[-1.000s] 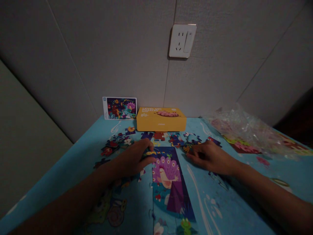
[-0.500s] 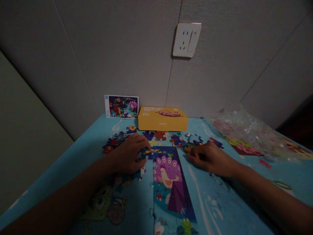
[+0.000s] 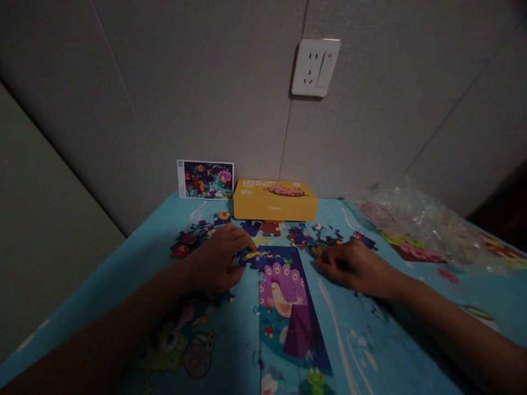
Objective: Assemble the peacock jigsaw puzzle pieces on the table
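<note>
My left hand (image 3: 224, 259) curves over a dark blue puzzle piece (image 3: 249, 255) with yellow marks, at the top left of the joined puzzle strip (image 3: 284, 307). Its thumb and fingers lie around the piece, partly hiding it. The strip shows a purple peacock, a tent and a green frog. To the right of the strip, my right hand (image 3: 354, 266) rests on the table with its fingers curled. Its fingertips are beside a loose puzzle piece (image 3: 316, 250); whatever is inside them, if anything, is hidden.
Loose pieces (image 3: 298, 234) spread in front of a yellow puzzle box (image 3: 275, 208). A picture card (image 3: 208, 180) leans on the wall left of it. Clear plastic wrap (image 3: 428, 219) lies at the right. More pieces (image 3: 193, 312) sit under my left forearm.
My left thumb has drawn slightly back to the left. The loose pieces below that hand have shifted left, closer to my forearm. My right hand has stayed in place.
</note>
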Demonstrator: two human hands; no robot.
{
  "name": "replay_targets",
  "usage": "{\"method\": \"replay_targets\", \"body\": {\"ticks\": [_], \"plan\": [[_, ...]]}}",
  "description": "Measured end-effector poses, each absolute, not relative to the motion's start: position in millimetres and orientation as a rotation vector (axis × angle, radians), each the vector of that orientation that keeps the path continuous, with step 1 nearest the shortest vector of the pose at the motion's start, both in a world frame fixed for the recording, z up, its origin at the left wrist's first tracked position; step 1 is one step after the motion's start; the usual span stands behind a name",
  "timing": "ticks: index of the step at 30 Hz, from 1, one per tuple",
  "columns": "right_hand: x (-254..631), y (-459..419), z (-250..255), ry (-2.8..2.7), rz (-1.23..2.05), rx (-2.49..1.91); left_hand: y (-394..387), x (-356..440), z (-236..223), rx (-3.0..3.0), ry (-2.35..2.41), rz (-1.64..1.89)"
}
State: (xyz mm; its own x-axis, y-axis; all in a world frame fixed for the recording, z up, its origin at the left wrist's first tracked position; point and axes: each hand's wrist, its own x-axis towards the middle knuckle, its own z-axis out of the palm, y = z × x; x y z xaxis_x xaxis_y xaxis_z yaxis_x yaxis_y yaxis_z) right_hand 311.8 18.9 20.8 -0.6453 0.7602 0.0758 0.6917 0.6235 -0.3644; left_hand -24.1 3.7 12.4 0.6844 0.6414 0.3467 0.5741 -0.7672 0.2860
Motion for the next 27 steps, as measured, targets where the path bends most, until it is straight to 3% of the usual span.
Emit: {"method": "replay_targets", "body": {"ticks": [11, 27], "plan": [[314, 19, 20, -2.620, 0.423, -1.193, 12, -33, 14, 2.713, 1.224, 0.541], [313, 18, 23, -2.639, 0.405, -1.247, 17, -35, 5, 2.773, 1.301, 0.651]]}}
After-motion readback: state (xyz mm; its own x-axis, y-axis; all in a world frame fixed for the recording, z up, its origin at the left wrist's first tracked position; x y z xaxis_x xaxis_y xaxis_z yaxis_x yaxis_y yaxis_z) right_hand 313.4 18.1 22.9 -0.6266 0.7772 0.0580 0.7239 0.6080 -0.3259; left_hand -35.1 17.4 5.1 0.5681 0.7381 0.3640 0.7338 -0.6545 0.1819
